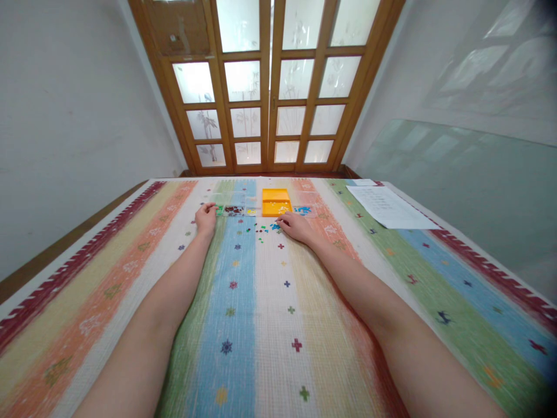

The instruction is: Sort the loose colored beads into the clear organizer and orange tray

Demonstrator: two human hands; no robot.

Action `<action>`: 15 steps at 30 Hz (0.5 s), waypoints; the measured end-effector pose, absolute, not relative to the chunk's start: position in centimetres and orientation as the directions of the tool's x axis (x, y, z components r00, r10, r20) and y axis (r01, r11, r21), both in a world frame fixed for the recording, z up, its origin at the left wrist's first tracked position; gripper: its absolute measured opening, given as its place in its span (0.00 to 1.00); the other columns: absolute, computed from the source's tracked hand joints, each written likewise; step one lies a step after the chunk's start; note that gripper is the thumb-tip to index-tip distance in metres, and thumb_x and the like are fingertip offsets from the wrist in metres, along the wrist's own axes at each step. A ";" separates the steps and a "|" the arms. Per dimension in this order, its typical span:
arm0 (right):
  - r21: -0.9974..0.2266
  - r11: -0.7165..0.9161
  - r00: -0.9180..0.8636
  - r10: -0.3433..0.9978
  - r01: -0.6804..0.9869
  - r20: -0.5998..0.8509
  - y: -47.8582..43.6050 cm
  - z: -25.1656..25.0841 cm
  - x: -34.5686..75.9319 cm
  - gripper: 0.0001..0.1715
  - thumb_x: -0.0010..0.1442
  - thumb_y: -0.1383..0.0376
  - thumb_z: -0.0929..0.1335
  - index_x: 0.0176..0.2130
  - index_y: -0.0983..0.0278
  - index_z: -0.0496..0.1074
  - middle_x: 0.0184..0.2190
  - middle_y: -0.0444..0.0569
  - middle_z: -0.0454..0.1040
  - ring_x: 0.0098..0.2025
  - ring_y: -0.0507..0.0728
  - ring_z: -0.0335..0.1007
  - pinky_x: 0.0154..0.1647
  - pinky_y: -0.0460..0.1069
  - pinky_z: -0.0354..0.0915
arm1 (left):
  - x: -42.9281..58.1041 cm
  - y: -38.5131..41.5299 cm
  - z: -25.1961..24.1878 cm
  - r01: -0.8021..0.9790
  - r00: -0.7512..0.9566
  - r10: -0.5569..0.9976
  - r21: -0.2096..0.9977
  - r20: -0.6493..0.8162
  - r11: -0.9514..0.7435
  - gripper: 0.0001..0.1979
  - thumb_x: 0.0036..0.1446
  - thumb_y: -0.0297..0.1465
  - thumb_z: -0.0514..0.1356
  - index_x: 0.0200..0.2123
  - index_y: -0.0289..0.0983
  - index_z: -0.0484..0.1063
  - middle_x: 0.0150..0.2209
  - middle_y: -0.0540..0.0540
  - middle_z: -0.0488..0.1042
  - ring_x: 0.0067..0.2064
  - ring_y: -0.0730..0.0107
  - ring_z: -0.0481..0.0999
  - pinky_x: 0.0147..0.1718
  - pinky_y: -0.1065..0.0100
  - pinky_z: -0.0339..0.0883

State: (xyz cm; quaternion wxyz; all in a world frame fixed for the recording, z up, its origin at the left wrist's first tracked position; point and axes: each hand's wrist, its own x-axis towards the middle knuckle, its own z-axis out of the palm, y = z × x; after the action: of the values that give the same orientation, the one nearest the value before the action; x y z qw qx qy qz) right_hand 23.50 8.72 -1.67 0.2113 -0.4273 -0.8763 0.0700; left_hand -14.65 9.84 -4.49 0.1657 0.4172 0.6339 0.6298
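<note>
My left hand (206,219) is at the left end of a row of clear boxes, its fingers drawn together beside the small green pieces (219,210). Whatever it pinches is too small to make out. My right hand (294,226) rests on the cloth just in front of the yellow box (277,195), fingertips closed together by a small heap of blue pieces (275,227). I cannot make out what lies between those fingertips. Loose green and dark red pieces (256,231) are scattered between the hands.
Clear boxes hold dark red pieces (234,210), yellow pieces (251,212) and blue pieces (302,210). Pale pieces lie in the open yellow box. Printed paper sheets (391,206) lie at the right on the striped tablecloth (232,371). Beyond the table stand wooden glazed doors (270,87).
</note>
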 end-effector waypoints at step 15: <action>-0.308 0.638 -0.551 0.768 0.706 0.326 8.8 -1.8 23.5 0.16 0.74 0.59 0.64 0.46 0.61 0.80 0.45 0.53 0.80 0.46 0.58 0.74 0.47 0.49 0.63 | -12.7 7.9 -2.8 0.567 -0.353 0.843 0.809 0.406 -0.152 0.15 0.57 0.31 0.56 0.42 0.37 0.82 0.35 0.45 0.82 0.37 0.62 0.78 0.42 0.63 0.71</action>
State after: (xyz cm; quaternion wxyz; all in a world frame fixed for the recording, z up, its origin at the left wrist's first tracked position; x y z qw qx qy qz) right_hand 23.49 8.84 -1.79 0.2194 -0.4198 -0.8779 0.0703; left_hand -12.71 7.92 -2.84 0.1326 0.5530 0.6374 0.5199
